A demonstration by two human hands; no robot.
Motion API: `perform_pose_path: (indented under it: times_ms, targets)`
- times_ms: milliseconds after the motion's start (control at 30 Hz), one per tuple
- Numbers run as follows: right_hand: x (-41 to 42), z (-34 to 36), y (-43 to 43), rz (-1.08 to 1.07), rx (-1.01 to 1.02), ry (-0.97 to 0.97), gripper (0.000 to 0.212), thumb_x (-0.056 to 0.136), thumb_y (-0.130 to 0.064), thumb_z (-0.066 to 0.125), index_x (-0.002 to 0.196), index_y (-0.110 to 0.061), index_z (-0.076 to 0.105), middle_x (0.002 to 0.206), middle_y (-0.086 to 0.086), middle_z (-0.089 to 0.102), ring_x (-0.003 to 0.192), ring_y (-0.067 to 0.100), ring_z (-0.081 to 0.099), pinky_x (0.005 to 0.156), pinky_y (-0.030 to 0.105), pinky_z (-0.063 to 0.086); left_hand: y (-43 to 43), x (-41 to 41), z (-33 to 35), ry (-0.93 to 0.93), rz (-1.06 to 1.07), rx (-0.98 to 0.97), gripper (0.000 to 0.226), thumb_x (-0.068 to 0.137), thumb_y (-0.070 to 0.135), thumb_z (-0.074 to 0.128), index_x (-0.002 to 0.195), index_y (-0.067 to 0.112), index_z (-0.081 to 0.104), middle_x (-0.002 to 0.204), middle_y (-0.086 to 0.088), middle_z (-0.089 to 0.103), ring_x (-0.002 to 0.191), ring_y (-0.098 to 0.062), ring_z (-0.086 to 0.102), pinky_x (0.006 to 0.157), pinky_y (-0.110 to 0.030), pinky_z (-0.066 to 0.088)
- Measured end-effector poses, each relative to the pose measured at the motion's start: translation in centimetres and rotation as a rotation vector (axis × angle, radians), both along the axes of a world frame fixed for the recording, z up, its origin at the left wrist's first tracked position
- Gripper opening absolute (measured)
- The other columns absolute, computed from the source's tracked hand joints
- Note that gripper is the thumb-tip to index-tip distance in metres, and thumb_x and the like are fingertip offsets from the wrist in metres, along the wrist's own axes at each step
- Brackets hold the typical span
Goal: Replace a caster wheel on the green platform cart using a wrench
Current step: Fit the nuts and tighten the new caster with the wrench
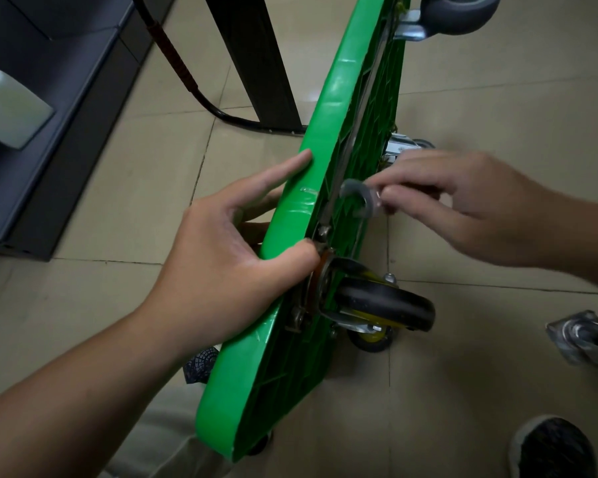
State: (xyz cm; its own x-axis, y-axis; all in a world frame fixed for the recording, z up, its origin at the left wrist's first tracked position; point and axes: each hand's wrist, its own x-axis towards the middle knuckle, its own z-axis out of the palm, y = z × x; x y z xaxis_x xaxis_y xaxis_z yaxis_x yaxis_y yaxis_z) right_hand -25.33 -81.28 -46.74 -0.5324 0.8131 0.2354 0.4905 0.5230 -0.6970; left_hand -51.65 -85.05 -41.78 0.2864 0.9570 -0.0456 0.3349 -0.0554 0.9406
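The caster wheel I'm working at has a black rubber tyre on a yellow hub, held in a bright steel fork. It is bolted to the ribbed underside of the green cart and sticks out sideways to my right. The cart is glossy, scuffed plastic with a rounded rim. It stands on its edge, with its long axis running from near my knees up and away from me and its underside turned to the right.

My left hand grips the rim just beside the caster plate. The thumb hooks over the edge, the forefinger lies straight along the smooth face, and the other fingers are hidden behind the deck. My right hand pinches the wrench between thumb and fingertips. It is grey metal, with its C-shaped open end pointing left against the underside above the caster. It is blurred, so I cannot tell what it bites on.

My right hand half covers a second caster further along, and a grey-tyred one sits at the far end. A loose caster with a square steel plate lies on the beige tiled floor to the right, well apart. My dark shoe is below it. Left of the cart are a black post, a black hose with a red band, and a dark cabinet.
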Motion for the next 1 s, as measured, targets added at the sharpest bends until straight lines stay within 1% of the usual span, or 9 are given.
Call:
perform_pose_path:
  times_ms: [67,133,267,400,500,667,833,933,1000]
  targets:
    - [1.3,1.0,1.7,0.161,0.258,-0.233,0.021,0.106,-0.020,0.053,0.112,-0.010,0.070,0.094,0.001,0.063,0.085,0.022,0.058,0.079,0.039,0.049,0.0,0.0,0.0,0.013,0.002,0.006,0.076,0.079,0.011,0.077,0.149,0.032,0.055,0.128,0.009,0.072,0.097,-0.010,0.077,0.077,-0.027,0.064]
    - [1.6,2.0,3.3,0.248,0.496,-0.381,0.020,0.106,-0.017,0.051,0.108,-0.006,0.067,0.094,0.010,0.060,0.082,0.032,0.054,0.073,0.051,0.046,-0.1,0.1,0.0,0.011,0.001,0.004,0.077,0.079,0.011,0.077,0.149,0.032,0.055,0.129,0.009,0.072,0.096,-0.010,0.077,0.076,-0.027,0.064]
    - [0.1,3.8,5.2,0.422,0.752,-0.483,0.017,0.103,-0.001,0.049,0.118,-0.008,0.055,0.095,0.018,0.059,0.073,0.032,0.054,0.068,0.047,0.044,-0.1,0.1,0.1,0.005,-0.008,0.001,0.076,0.079,0.010,0.076,0.149,0.030,0.055,0.129,0.009,0.073,0.096,-0.011,0.078,0.076,-0.026,0.064]
    - [-1.3,4.6,6.0,0.562,0.802,-0.521,0.024,0.097,0.002,0.053,0.118,-0.004,0.061,0.102,0.023,0.063,0.074,0.038,0.062,0.070,0.053,0.053,0.0,0.1,0.0,0.019,-0.009,0.005,0.075,0.079,0.011,0.077,0.147,0.033,0.057,0.128,0.009,0.073,0.094,-0.012,0.078,0.075,-0.025,0.063]
    - [-1.8,4.6,6.3,0.565,0.863,-0.528,0.018,0.101,0.000,0.051,0.114,-0.005,0.063,0.101,0.021,0.061,0.076,0.038,0.060,0.075,0.054,0.051,0.1,0.0,-0.1,0.014,-0.007,0.005,0.074,0.079,0.010,0.076,0.147,0.033,0.057,0.128,0.009,0.073,0.095,-0.013,0.078,0.077,-0.027,0.063]
    - [-1.9,4.0,5.7,0.530,0.842,-0.518,0.015,0.101,0.000,0.058,0.112,-0.003,0.066,0.101,0.024,0.062,0.075,0.039,0.060,0.072,0.056,0.052,0.2,-0.1,-0.3,0.008,-0.019,0.003,0.074,0.080,0.009,0.076,0.148,0.031,0.056,0.129,0.007,0.073,0.098,-0.014,0.078,0.079,-0.027,0.063]
    - [-2.2,3.2,4.9,0.454,0.821,-0.449,0.019,0.105,-0.010,0.053,0.107,-0.001,0.069,0.100,0.023,0.065,0.079,0.039,0.061,0.074,0.053,0.053,0.1,0.1,0.2,0.044,-0.017,-0.007,0.075,0.079,0.009,0.076,0.147,0.034,0.056,0.124,0.011,0.074,0.091,-0.015,0.079,0.073,-0.026,0.063]
    - [-2.0,2.6,4.9,0.401,0.756,-0.390,0.024,0.104,-0.019,0.059,0.102,0.001,0.070,0.096,0.021,0.067,0.079,0.039,0.064,0.076,0.053,0.054,0.2,0.4,0.8,0.095,-0.005,-0.021,0.073,0.078,0.014,0.082,0.142,0.041,0.058,0.115,0.023,0.074,0.082,-0.012,0.079,0.063,-0.025,0.063]
    - [-1.7,2.3,5.0,0.322,0.703,-0.369,0.030,0.102,-0.030,0.062,0.100,-0.002,0.071,0.094,0.018,0.069,0.078,0.038,0.064,0.072,0.052,0.054,0.2,0.9,1.2,0.141,0.034,-0.029,0.072,0.077,0.019,0.090,0.137,0.044,0.060,0.112,0.018,0.074,0.081,-0.009,0.078,0.060,-0.024,0.063]
